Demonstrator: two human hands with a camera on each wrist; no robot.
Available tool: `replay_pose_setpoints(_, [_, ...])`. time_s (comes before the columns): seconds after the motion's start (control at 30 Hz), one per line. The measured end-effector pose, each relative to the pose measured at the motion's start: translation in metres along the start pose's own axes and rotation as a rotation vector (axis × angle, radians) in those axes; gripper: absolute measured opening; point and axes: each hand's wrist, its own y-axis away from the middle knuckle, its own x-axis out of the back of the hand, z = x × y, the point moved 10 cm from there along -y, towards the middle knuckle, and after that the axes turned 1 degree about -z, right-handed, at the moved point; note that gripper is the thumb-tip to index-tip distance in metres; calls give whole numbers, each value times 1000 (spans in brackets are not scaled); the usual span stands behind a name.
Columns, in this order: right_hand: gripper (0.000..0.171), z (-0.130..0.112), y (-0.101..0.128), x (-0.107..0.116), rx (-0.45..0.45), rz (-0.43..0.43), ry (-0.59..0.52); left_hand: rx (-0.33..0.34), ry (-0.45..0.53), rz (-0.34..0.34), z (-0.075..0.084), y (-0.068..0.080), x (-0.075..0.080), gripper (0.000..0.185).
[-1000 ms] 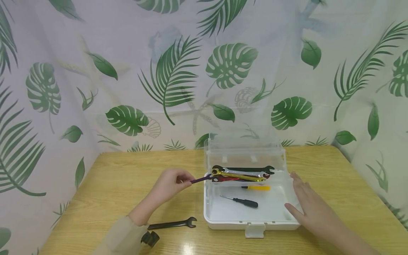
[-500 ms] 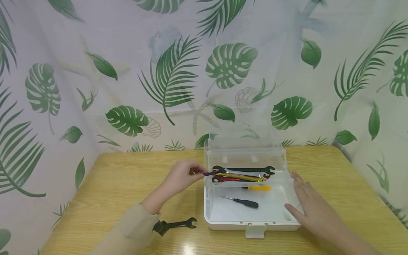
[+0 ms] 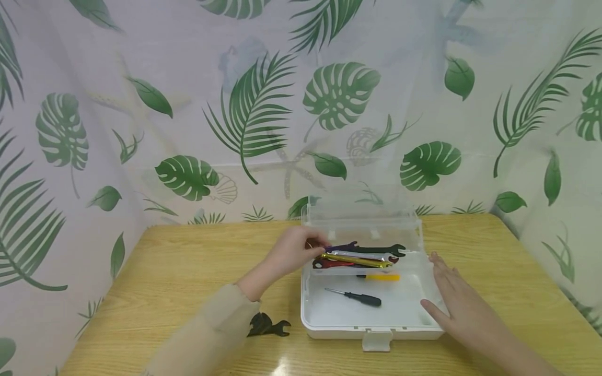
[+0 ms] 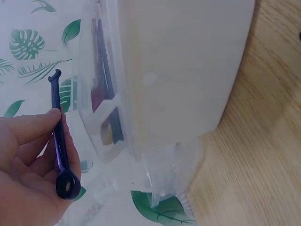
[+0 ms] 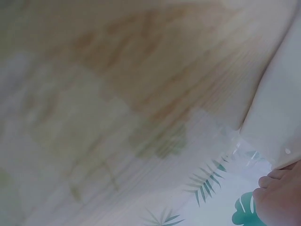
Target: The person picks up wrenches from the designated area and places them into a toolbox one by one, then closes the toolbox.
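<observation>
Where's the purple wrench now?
In the head view, the left hand holds the purple wrench over the toolbox, near the left end of its black wrench.

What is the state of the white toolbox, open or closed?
The toolbox is open: its front latch is unfastened, and the black screwdriver inside lies uncovered.

From my remote seat, I see the left hand [image 3: 292, 253] pinching with thumb [image 4: 40, 125] and curled fingers, its sleeved forearm [image 3: 211, 326] slanting inward. I have the right hand [image 3: 455, 295] angled inward, fingers extended, thumb spread.
</observation>
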Motion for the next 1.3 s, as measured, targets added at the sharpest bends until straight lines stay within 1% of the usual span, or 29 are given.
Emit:
replay_pose_setpoints(0.13, [90,-1,0,0,4,6,-7,-26,7,-18,6,-8,-6,12])
replay_pose_setpoints(0.3, [89,-2,-1,1,6,6,-12,-55,-22,-28,13,-18,-10,12])
replay_pose_setpoints(0.47, [90,-2,-2,1,1,2,-14,-40,-26,-45,19,-28,-16,14])
replay_pose_setpoints(0.7, [90,-2,-2,1,-1,1,-22,-39,-24,-94,27,-38,-29,19])
replay_pose_setpoints(0.93, [89,0,-1,1,8,10,-32,-60,4,-109,26,-43,-40,20])
replay_pose_setpoints(1.3, [90,1,-1,-1,3,6,-37,-38,-2,-90,22,-44,-44,19])
